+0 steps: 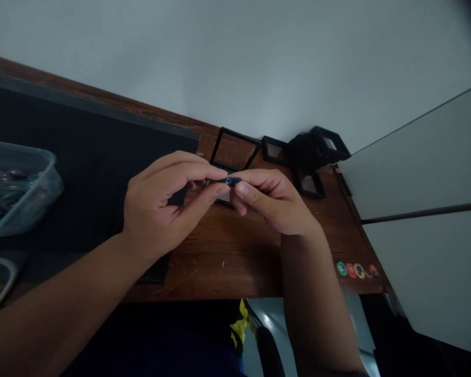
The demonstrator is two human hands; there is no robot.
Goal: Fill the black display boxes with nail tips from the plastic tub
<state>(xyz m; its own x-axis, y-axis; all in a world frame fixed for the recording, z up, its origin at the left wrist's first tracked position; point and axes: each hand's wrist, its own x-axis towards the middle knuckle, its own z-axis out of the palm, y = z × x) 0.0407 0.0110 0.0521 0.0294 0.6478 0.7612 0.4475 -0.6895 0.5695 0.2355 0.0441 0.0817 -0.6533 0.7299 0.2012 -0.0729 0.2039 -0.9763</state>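
Observation:
Between the fingertips of both hands is a small dark blue, shiny piece (231, 181), too small and covered to name its kind. My left hand (168, 201) pinches its left end between thumb and forefinger. From the other side my right hand (272, 199) pinches its right end, with the thumb in front. Both hands hover above the wooden table (235, 246). Just behind the fingers stands an open black-rimmed frame case (235, 149) with a see-through panel; its lower part is partly hidden by the hands.
A clear plastic tub (43, 196) of small mixed pieces stands on a black mat (98, 152) at left. More black frames (317, 146) are piled by the wall, at the back right. Round stickers (350, 270) mark the table's right front. A white cable (8, 277) curves at lower left.

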